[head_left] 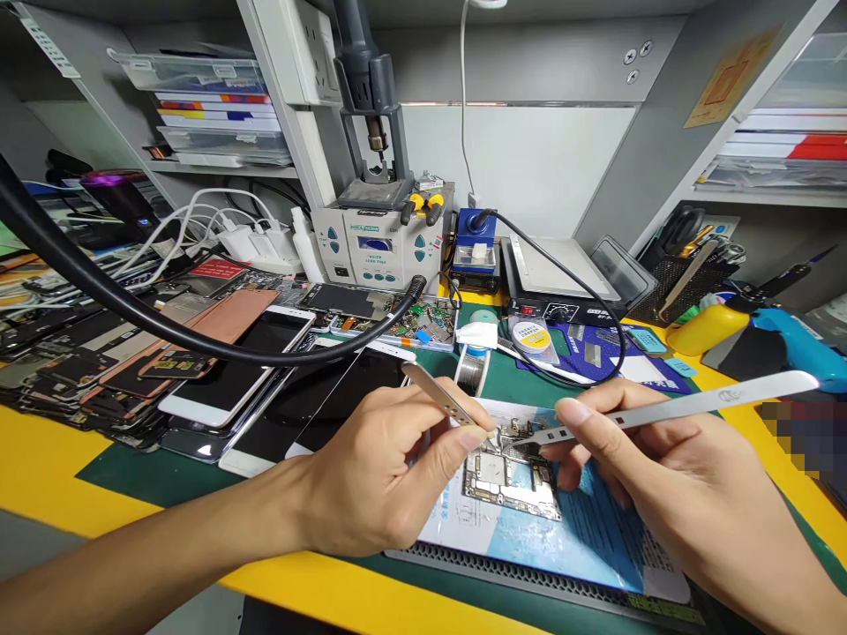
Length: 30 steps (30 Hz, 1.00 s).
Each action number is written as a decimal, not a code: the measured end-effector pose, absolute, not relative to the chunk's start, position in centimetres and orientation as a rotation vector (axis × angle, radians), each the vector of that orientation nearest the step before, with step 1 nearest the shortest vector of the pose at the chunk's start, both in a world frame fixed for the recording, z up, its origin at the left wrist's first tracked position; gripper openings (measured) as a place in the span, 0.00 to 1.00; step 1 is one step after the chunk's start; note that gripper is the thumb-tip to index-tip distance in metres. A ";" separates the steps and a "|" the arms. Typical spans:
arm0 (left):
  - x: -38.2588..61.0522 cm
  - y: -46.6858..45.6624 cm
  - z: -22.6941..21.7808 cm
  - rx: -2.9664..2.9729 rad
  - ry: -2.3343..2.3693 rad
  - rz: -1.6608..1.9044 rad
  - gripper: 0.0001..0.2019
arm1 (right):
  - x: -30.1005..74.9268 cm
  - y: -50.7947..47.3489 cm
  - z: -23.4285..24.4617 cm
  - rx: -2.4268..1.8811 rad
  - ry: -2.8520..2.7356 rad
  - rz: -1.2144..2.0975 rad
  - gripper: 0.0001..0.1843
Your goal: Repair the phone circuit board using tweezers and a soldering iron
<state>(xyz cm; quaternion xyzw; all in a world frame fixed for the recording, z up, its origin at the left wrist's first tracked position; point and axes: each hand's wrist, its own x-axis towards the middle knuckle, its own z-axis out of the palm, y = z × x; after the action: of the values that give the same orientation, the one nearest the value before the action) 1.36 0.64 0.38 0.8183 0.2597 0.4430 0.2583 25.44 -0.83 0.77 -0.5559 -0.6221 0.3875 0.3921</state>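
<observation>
A small phone circuit board (508, 474) lies on a blue and white printed sheet (595, 538) over a dark mat. My left hand (390, 472) is closed in a pinch on slim metal tweezers (438, 394), whose tips reach the board's top edge. My right hand (681, 485) is closed on a long flat metal pry tool (688, 407). Its tip meets the same spot on the board, close to the tweezer tips.
Phones and screens (231, 370) lie stacked at the left. A hot-air rework station (380, 238) and a blue soldering station (475, 247) stand behind, with a black hose (198, 339) arcing across. A solder spool (473, 369), a parts tray (423, 322), a tool holder (688, 265) and a yellow and blue tool (760, 331) sit nearby.
</observation>
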 end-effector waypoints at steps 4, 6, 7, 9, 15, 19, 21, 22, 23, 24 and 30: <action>1.3 0.7 0.4 2.228 0.708 1.201 0.10 | 24.8 -1.2 0.9 -1.426 -1.509 0.960 0.24; 1.2 0.7 0.3 2.229 0.710 1.199 0.10 | 24.8 -1.3 0.9 -1.426 -1.513 0.961 0.24; 1.3 0.7 0.3 2.228 0.710 1.199 0.10 | 24.9 -1.2 0.9 -1.426 -1.515 0.963 0.24; 1.3 0.7 0.3 2.226 0.711 1.202 0.10 | 25.2 -1.1 0.8 -1.416 -1.540 0.967 0.24; 1.3 0.6 0.1 2.222 0.699 1.208 0.10 | 25.8 -0.6 0.7 -1.393 -1.645 0.951 0.25; 1.2 0.6 0.1 2.211 0.713 1.205 0.10 | 25.7 -0.6 0.7 -1.404 -1.618 0.961 0.24; 1.3 0.6 0.2 2.212 0.715 1.200 0.10 | 25.7 -0.5 0.7 -1.399 -1.632 0.973 0.24; 1.3 0.6 0.2 2.213 0.716 1.195 0.10 | 25.8 -0.5 0.7 -1.391 -1.648 0.979 0.23; 1.3 0.6 0.2 2.214 0.717 1.191 0.10 | 25.8 -0.5 0.7 -1.385 -1.662 0.986 0.23; 1.3 0.6 0.1 2.215 0.714 1.190 0.10 | 25.8 -0.5 0.7 -1.381 -1.659 0.991 0.23; 1.2 0.6 0.1 2.211 0.693 1.205 0.11 | 25.1 -1.0 0.7 -1.418 -1.459 0.978 0.23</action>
<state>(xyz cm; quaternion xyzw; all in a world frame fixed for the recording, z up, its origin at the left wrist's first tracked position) 1.23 0.60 0.12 0.8171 0.2560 0.4453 0.2619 25.13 -1.03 0.75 -0.5677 -0.5843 0.3916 0.4278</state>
